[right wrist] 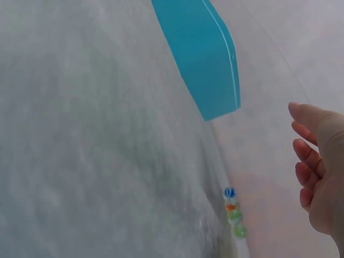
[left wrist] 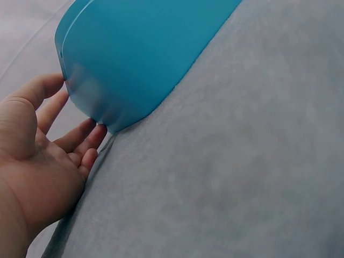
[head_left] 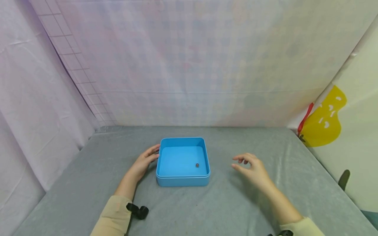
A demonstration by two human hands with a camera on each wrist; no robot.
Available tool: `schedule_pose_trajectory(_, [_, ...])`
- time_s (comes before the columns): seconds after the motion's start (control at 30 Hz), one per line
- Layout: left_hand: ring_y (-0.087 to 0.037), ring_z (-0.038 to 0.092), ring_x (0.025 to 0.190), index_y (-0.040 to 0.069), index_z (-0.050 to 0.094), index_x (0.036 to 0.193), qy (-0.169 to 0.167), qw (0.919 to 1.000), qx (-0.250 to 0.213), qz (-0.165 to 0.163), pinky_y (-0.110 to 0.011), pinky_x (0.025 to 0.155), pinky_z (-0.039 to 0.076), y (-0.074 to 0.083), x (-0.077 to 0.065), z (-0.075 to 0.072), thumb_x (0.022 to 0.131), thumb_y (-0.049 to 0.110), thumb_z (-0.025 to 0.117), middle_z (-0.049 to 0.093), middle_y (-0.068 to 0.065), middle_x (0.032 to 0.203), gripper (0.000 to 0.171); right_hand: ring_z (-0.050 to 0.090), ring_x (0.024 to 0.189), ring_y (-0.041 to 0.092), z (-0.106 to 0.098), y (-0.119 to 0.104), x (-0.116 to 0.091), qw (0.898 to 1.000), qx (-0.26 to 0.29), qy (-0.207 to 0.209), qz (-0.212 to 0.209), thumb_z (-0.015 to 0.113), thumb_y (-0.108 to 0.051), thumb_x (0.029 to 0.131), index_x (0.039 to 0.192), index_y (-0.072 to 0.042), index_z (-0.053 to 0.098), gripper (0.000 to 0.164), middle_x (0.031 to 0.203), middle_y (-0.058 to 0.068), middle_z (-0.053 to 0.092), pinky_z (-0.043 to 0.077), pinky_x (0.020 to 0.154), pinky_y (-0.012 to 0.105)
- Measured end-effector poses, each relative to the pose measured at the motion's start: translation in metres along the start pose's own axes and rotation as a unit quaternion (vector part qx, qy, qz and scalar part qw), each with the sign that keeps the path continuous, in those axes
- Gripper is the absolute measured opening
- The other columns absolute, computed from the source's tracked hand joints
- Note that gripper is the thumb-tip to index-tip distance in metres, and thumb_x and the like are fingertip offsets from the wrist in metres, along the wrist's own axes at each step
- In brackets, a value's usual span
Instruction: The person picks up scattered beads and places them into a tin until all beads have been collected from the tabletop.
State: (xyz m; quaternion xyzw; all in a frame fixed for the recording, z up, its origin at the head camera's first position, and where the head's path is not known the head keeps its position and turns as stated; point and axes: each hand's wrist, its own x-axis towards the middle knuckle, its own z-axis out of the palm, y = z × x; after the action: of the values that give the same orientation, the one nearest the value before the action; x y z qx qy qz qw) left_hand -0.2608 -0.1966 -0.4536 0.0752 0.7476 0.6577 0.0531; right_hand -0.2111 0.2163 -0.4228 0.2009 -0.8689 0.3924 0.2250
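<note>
A light blue open box (head_left: 182, 182) with rounded corners rests on the grey cloth, and a small brown round thing (head_left: 197, 165) lies inside it, toward the right front. My left hand (head_left: 144, 164) is at the box's left side. In the left wrist view its fingertips (left wrist: 100, 129) touch the blue wall, with the palm away from the box. My right hand (head_left: 252, 167) is held apart from the box, off to its right, thumb and fingers spread and lightly bent with nothing between them. The right wrist view shows this hand (right wrist: 322, 161) beside the box's corner.
Grey cloth (head_left: 183, 213) covers the table. Pale patterned curtains stand behind and at both sides, the right one bearing a yellow shape (head_left: 325, 124). Several colourful round things (right wrist: 235, 215) line up by the cloth's edge in the right wrist view.
</note>
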Motion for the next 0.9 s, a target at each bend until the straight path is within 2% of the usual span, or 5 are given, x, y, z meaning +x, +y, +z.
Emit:
schedule_pose_trajectory(0.13, [-0.029, 0.027, 0.138, 0.011, 0.039, 0.147, -0.002, 1.0, -0.001, 0.001, -0.053, 0.109, 0.02, -0.001, 0.0, 0.0, 0.099, 0.017, 0.054, 0.036, -0.014, 0.149, 0.051, 0.05, 0.08, 0.027, -0.005, 0.007, -0.002, 1.0, -0.011, 0.015, -0.001, 0.079, -0.006, 0.077, 0.096, -0.007, 0.072, 0.02, 0.083, 0.003, 0.06, 0.038, 0.069, 0.027])
schedule_pose_trajectory(0.23, [-0.029, 0.027, 0.138, 0.011, 0.039, 0.147, -0.003, 1.0, -0.002, -0.001, -0.053, 0.109, 0.02, -0.001, 0.001, -0.001, 0.099, 0.017, 0.054, 0.035, -0.014, 0.149, 0.051, 0.05, 0.08, 0.027, -0.009, 0.011, -0.005, 1.0, -0.018, 0.013, 0.014, 0.079, -0.008, 0.078, 0.097, -0.008, 0.072, 0.021, 0.084, 0.001, 0.059, 0.039, 0.067, 0.03])
schedule_pose_trajectory(0.53, [-0.029, 0.028, 0.137, 0.011, 0.04, 0.146, -0.003, 1.0, -0.005, -0.003, -0.053, 0.109, 0.02, -0.002, 0.002, -0.001, 0.099, 0.018, 0.054, 0.036, -0.014, 0.148, 0.05, 0.049, 0.083, 0.026, -0.021, 0.019, -0.01, 0.999, -0.021, -0.003, 0.043, 0.077, -0.013, 0.082, 0.102, -0.005, 0.071, 0.022, 0.088, 0.009, 0.061, 0.04, 0.068, 0.032])
schedule_pose_trajectory(0.8, [-0.033, 0.024, 0.139, 0.005, 0.035, 0.148, -0.008, 0.9999, -0.009, -0.012, -0.055, 0.109, 0.017, 0.0, 0.002, -0.001, 0.1, 0.014, 0.051, 0.032, -0.019, 0.15, 0.051, 0.051, 0.085, 0.028, -0.027, 0.031, -0.015, 0.998, -0.032, -0.023, 0.046, 0.076, -0.015, 0.084, 0.104, -0.004, 0.071, 0.024, 0.09, 0.01, 0.061, 0.041, 0.068, 0.032])
schedule_pose_trajectory(0.9, [-0.032, 0.024, 0.138, 0.005, 0.035, 0.148, -0.007, 0.9998, -0.01, -0.014, -0.055, 0.109, 0.017, 0.001, 0.002, -0.001, 0.1, 0.014, 0.051, 0.032, -0.018, 0.15, 0.051, 0.051, 0.085, 0.024, -0.028, 0.036, -0.017, 0.998, -0.033, -0.031, 0.049, 0.076, -0.016, 0.083, 0.104, -0.005, 0.071, 0.025, 0.09, 0.008, 0.061, 0.042, 0.067, 0.032])
